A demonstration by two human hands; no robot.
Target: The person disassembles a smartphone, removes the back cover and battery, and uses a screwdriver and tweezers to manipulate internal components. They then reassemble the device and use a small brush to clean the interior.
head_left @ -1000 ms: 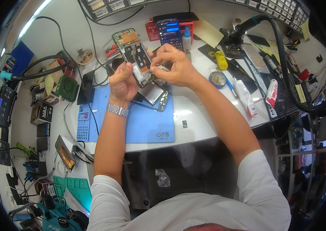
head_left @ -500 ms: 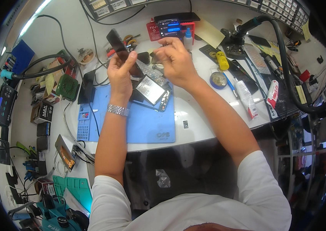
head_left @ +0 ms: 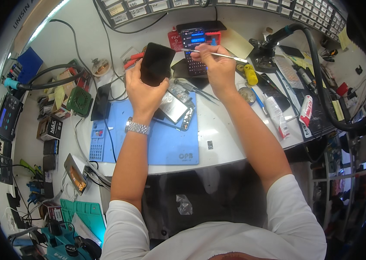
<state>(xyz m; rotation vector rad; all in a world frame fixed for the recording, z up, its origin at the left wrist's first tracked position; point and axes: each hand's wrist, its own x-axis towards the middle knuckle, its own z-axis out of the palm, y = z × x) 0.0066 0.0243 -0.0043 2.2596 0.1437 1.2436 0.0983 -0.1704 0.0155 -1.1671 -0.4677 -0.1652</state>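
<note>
Your table is packed, but the bit that matters is the blue work mat in the middle, with an opened phone body lying on its top edge, insides facing up. Looks like you're mid-teardown, with the front panel off and in hand.

That dark screen panel is up off the mat, tilted toward you, with your left hand wrapped around its lower end, fingers closed on the edges. Your right hand is pinched shut on a thin metal pry tool, held level just right of the panel, tip not touching it as far as I can tell.

My guess at what the next move needs: a steady left grip and a light touch with the tip along the panel's edge, since thin glass like that probably cracks if you lever hard. The little black chip by the mat's right edge looks easy to knock off.
</note>
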